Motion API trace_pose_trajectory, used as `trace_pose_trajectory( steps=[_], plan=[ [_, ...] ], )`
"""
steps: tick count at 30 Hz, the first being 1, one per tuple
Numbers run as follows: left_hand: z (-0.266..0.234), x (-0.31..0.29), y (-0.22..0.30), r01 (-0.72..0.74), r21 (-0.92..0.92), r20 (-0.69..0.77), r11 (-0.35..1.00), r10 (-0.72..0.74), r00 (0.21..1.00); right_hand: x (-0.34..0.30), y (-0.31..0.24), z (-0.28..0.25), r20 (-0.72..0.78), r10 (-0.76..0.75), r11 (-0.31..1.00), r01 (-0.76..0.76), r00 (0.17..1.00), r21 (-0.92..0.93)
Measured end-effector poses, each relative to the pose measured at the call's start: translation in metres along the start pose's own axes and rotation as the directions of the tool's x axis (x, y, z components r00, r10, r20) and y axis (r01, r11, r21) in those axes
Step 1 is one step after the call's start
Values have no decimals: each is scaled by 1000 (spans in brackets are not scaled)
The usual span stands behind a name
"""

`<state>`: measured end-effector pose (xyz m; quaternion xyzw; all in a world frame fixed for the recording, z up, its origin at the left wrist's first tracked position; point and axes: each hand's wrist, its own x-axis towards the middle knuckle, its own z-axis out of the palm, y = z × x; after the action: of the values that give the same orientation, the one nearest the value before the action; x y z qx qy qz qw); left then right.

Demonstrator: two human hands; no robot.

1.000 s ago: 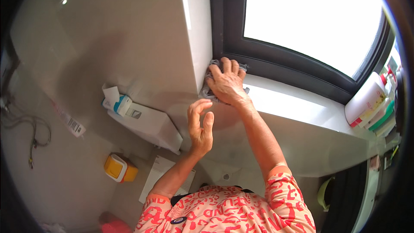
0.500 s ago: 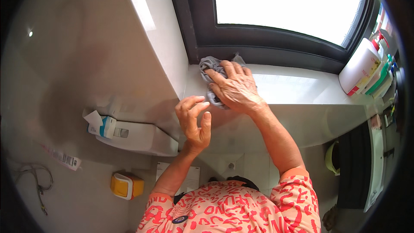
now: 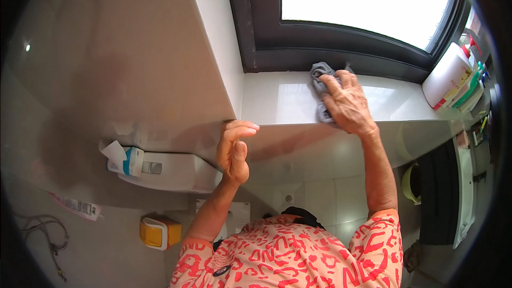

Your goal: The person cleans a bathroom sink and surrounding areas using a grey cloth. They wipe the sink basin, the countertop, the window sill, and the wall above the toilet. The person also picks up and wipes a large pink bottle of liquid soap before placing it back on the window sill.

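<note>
A crumpled grey cloth (image 3: 321, 73) is held down on a pale, glossy window sill (image 3: 292, 98) by the right hand (image 3: 349, 105), its fingers bent over the cloth, which is seen bunched beneath them and out past their left side. Just beyond the fingertips, the sill is bordered by a dark window frame (image 3: 298, 60). To the right of those fingers, well apart, a white bottle (image 3: 447, 77) with a red pump is seen on the sill. By the sill's near edge, the left hand (image 3: 233, 152) is raised with fingers loosely curved, nothing held; whether the edge is touched cannot be told. Left of and below its fingers, a tissue pack (image 3: 132, 161) is placed on a white tank (image 3: 181, 173).
</note>
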<state>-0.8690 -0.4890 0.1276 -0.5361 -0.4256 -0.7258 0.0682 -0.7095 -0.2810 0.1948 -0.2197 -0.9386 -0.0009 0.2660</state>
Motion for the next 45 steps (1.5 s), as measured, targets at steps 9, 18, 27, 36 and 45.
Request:
trace_pose_trajectory(
  steps=[9, 18, 27, 36, 45],
  plan=[
    [5, 1, 2, 25, -186, -162, 982, -56, 985, -2, -125, 50, -416, -347, 925, 380, 841, -4],
    [15, 4, 11, -91, 187, -86, 978, 109, 990, -25, -66, 45, -485, -408, 913, 347, 773, -215],
    [65, 14, 21, -231, 316, 71, 920, 219, 973, -54, 9, -5, -303, -247, 969, 240, 920, -62],
    [122, 25, 16, -214, 324, 133, 922, 179, 975, -90, 113, -46, -119, 100, 993, -106, 988, -53],
    [150, 52, 7, -122, 734, 159, 668, 5, 987, -78, 204, -65, -103, 260, 939, -277, 960, -203]
  ],
)
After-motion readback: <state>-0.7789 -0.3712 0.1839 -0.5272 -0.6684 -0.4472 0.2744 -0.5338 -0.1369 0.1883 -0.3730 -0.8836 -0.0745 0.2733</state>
